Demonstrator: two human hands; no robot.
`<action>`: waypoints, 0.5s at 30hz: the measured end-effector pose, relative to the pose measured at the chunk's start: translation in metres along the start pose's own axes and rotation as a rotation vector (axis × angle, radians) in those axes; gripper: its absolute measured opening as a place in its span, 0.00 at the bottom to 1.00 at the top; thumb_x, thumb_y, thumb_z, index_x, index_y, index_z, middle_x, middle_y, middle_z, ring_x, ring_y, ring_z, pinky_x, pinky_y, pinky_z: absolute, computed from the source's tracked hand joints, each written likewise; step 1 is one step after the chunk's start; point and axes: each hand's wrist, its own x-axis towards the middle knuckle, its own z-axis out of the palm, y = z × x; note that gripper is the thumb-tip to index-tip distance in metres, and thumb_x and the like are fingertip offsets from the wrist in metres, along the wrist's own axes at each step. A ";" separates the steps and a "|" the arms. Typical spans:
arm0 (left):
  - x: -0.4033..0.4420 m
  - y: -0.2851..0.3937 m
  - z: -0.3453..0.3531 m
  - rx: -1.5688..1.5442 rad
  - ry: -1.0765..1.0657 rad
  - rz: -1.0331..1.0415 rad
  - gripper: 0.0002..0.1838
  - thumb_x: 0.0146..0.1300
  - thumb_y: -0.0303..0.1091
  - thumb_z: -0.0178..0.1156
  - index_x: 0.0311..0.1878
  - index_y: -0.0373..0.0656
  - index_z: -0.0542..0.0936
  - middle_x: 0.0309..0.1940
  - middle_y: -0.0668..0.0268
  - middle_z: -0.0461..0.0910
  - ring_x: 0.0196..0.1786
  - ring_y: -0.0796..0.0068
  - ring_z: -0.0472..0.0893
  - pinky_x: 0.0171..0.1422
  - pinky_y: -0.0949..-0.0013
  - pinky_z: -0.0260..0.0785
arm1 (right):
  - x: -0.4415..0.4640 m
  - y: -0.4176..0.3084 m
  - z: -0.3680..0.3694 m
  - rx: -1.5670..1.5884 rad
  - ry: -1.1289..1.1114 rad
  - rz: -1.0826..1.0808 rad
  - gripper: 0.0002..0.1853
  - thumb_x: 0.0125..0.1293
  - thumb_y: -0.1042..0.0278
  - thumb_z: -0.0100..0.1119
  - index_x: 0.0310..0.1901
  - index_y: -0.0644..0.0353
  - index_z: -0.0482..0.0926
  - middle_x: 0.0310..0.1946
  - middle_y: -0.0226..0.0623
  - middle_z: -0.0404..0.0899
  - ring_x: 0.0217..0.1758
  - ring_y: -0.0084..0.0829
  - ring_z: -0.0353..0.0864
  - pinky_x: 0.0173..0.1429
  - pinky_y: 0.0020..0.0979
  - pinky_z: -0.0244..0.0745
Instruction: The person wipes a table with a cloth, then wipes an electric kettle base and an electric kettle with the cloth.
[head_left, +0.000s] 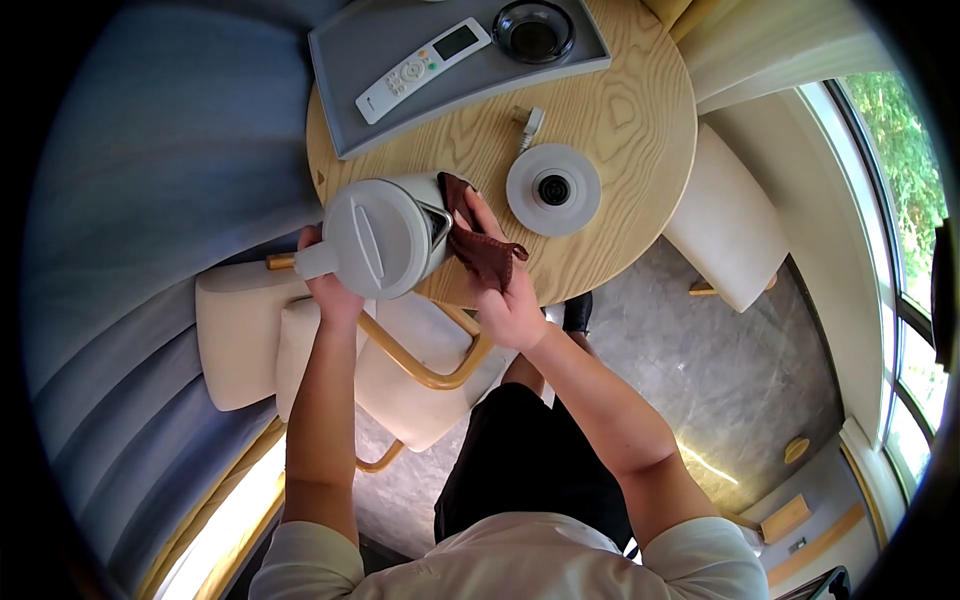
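A white electric kettle (385,235) is held over the near left edge of the round table, its lid facing me. My left hand (332,282) is closed at the kettle's handle side, with most of the fingers hidden behind it. On the opposite side is a metal-edged opening that looks like the spout. My right hand (508,305) grips a dark brown cloth (485,258), which lies against the kettle's body beside that opening. Right of the cloth, the white kettle base (577,215) rests on the table, its plug (531,122) lying just behind it.
On the round wooden table (630,130), a grey tray (350,135) holds a white remote control (424,70) and a dark glass ashtray (533,32). A cream chair (410,385) with wooden arms stands below the kettle. Another pale seat (730,220) is at the right, near the window.
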 end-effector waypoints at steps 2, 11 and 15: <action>0.001 -0.001 0.001 -0.028 0.011 -0.010 0.10 0.75 0.32 0.66 0.42 0.49 0.71 0.40 0.73 0.77 0.45 0.83 0.75 0.54 0.73 0.72 | 0.002 0.000 -0.001 0.001 0.002 -0.001 0.35 0.67 0.81 0.49 0.78 0.64 0.71 0.86 0.53 0.55 0.89 0.57 0.54 0.89 0.49 0.46; -0.003 0.011 0.013 -0.147 0.023 -0.088 0.11 0.79 0.41 0.59 0.41 0.50 0.71 0.40 0.71 0.78 0.46 0.79 0.79 0.53 0.70 0.75 | 0.039 0.008 -0.019 0.147 -0.099 0.014 0.34 0.66 0.80 0.46 0.76 0.65 0.73 0.83 0.50 0.64 0.89 0.51 0.56 0.89 0.45 0.50; -0.003 0.001 0.006 -0.109 0.097 -0.090 0.10 0.80 0.44 0.56 0.45 0.49 0.72 0.44 0.70 0.79 0.50 0.78 0.79 0.58 0.68 0.75 | 0.066 -0.005 -0.028 0.067 -0.181 0.032 0.30 0.70 0.75 0.44 0.73 0.66 0.77 0.76 0.47 0.75 0.85 0.48 0.63 0.87 0.43 0.55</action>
